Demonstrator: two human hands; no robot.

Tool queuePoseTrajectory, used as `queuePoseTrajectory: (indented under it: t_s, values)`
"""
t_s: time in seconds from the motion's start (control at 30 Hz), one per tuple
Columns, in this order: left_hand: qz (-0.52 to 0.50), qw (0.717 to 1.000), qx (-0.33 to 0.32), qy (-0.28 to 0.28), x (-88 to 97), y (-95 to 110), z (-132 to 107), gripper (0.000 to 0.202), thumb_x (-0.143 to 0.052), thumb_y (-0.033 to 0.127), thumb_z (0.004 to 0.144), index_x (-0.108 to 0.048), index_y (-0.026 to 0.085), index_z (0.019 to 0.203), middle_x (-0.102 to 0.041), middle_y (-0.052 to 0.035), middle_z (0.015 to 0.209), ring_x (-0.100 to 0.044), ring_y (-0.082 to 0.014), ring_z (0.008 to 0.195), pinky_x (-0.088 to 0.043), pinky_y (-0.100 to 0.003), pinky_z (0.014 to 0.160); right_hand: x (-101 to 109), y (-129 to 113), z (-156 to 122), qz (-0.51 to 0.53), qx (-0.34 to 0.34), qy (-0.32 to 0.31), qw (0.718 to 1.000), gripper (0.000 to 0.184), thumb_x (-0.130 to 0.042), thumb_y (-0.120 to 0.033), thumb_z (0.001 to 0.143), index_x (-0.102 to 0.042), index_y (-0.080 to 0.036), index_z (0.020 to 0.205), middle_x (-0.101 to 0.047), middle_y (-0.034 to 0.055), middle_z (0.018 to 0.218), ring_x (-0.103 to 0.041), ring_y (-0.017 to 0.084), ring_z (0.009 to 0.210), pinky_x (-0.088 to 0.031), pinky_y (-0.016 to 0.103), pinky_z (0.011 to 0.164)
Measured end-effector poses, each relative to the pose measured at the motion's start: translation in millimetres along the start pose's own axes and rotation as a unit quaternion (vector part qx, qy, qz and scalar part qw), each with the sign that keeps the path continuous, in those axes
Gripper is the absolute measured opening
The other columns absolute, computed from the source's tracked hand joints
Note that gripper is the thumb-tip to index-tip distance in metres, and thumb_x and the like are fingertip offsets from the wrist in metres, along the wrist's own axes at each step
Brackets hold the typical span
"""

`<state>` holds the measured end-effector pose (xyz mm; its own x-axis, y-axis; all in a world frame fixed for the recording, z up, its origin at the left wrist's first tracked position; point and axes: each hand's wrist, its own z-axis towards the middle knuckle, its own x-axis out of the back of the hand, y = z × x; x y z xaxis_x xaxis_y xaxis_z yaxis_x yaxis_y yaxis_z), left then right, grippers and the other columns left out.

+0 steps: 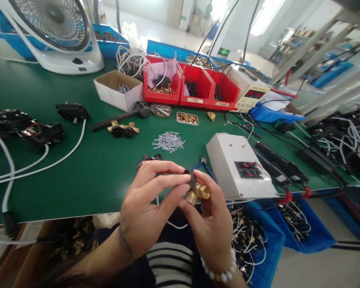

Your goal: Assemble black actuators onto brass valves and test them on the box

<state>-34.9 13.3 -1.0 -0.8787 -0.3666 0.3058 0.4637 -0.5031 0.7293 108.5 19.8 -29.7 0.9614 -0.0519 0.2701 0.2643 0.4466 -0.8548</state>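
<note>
Just over the table's front edge, my right hand (211,218) grips a brass fitting (201,191) with hexagonal ends between thumb and fingers. My left hand (154,196) pinches a small black round cap (192,180) that sits against the brass fitting. Partly behind my left fingers lies a black part with red wires (150,158). Blue-handled pliers (203,161) rest just beyond my right hand. Farther back is a pile of small metal clips (169,141).
A grey box with switches (228,160) and black electric screwdrivers (276,166) occupy the right. A mallet (123,116), brass fittings with black caps (123,130), a small tray of brass pieces (187,118) and red bins (195,86) stand behind. A fan (57,36) is back left.
</note>
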Motion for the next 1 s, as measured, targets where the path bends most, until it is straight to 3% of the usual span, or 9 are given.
queuePoseTrajectory:
  t_s: [0.2,0.4,0.5,0.6,0.7,0.73,0.8,0.9,1.0]
  values:
    - [-0.038,0.997,0.071,-0.018,-1.9,1,-1,0.008,-0.06,0.016,0.096,-0.062,0.023,0.092,-0.058,0.0012,0.112,-0.054,-0.0094,0.111,-0.041,-0.022,0.101,2,-3,-1,-0.098,0.065,0.02,0.993,0.049,-0.071,-0.024,0.089,-0.055,-0.032,0.135,-0.068,0.0002,0.123,-0.065,0.013,0.113,-0.055,0.024,0.099]
    - [-0.049,0.994,0.088,-0.038,2.2,5,5,0.018,-0.048,0.019,0.101,-0.053,0.02,0.084,-0.057,-0.0026,0.099,-0.057,-0.0123,0.098,-0.046,-0.022,0.09,4,-4,-7,-0.045,-0.018,0.005,0.999,0.05,-0.074,-0.03,0.087,-0.056,-0.039,0.134,-0.068,-0.0011,0.123,-0.066,0.016,0.111,-0.056,0.028,0.096]
    - [-0.027,0.993,0.109,-0.036,-1.8,1,4,0.019,-0.045,0.023,0.102,-0.051,0.02,0.084,-0.058,-0.0009,0.086,-0.057,-0.013,0.083,-0.048,-0.024,0.079,10,-6,-6,-0.007,-0.06,0.033,0.998,0.051,-0.078,-0.03,0.084,-0.06,-0.041,0.13,-0.067,-0.0014,0.125,-0.065,0.017,0.111,-0.055,0.03,0.096]
    - [0.025,0.987,0.112,-0.115,-14.4,-10,-3,0.017,-0.046,0.026,0.102,-0.054,0.021,0.088,-0.057,0.0032,0.071,-0.056,-0.0123,0.063,-0.046,-0.024,0.062,19,-5,1,0.056,-0.095,0.102,0.989,0.051,-0.079,-0.025,0.083,-0.062,-0.04,0.128,-0.067,-0.0008,0.121,-0.067,0.016,0.1,-0.057,0.028,0.086]
    - [0.106,0.965,0.027,-0.239,-23.0,-19,-6,0.017,-0.043,0.013,0.098,-0.059,0.017,0.101,-0.068,-0.0036,0.092,-0.065,-0.0168,0.082,-0.053,-0.028,0.071,28,-1,10,0.172,-0.126,0.095,0.972,0.044,-0.075,-0.022,0.085,-0.064,-0.039,0.124,-0.069,-0.0014,0.115,-0.065,0.012,0.088,-0.057,0.024,0.078]
    - [0.134,0.959,-0.008,-0.251,-22.0,-21,-6,0.02,-0.042,0.01,0.097,-0.06,0.016,0.105,-0.068,-0.0071,0.104,-0.065,-0.0188,0.094,-0.054,-0.03,0.08,30,0,12,0.215,-0.138,0.074,0.964,0.041,-0.075,-0.022,0.085,-0.065,-0.04,0.121,-0.069,-0.0021,0.117,-0.065,0.011,0.088,-0.057,0.023,0.079]
    - [0.205,0.952,-0.037,-0.224,-13.0,-23,-3,0.02,-0.044,0.013,0.097,-0.06,0.015,0.11,-0.065,-0.0115,0.12,-0.063,-0.023,0.108,-0.054,-0.035,0.091,32,1,14,0.289,-0.161,0.036,0.943,0.038,-0.076,-0.022,0.085,-0.067,-0.041,0.116,-0.069,-0.0038,0.124,-0.065,0.009,0.09,-0.057,0.022,0.08]
    - [0.386,0.908,0.001,-0.164,9.7,-27,3,0.034,-0.05,0.036,0.099,-0.059,0.01,0.118,-0.063,-0.0185,0.121,-0.063,-0.0326,0.101,-0.054,-0.044,0.085,29,1,14,0.365,-0.178,0.001,0.914,0.037,-0.079,-0.022,0.083,-0.069,-0.043,0.112,-0.069,-0.0053,0.127,-0.064,0.008,0.087,-0.056,0.02,0.079]
    - [0.506,0.835,0.072,-0.204,22.4,-34,9,0.058,-0.046,0.049,0.099,-0.053,0.004,0.134,-0.061,-0.0239,0.12,-0.063,-0.0375,0.092,-0.052,-0.045,0.072,26,0,12,0.406,-0.184,-0.015,0.895,0.037,-0.08,-0.023,0.081,-0.07,-0.042,0.111,-0.069,-0.0044,0.126,-0.064,0.008,0.082,-0.057,0.021,0.076]
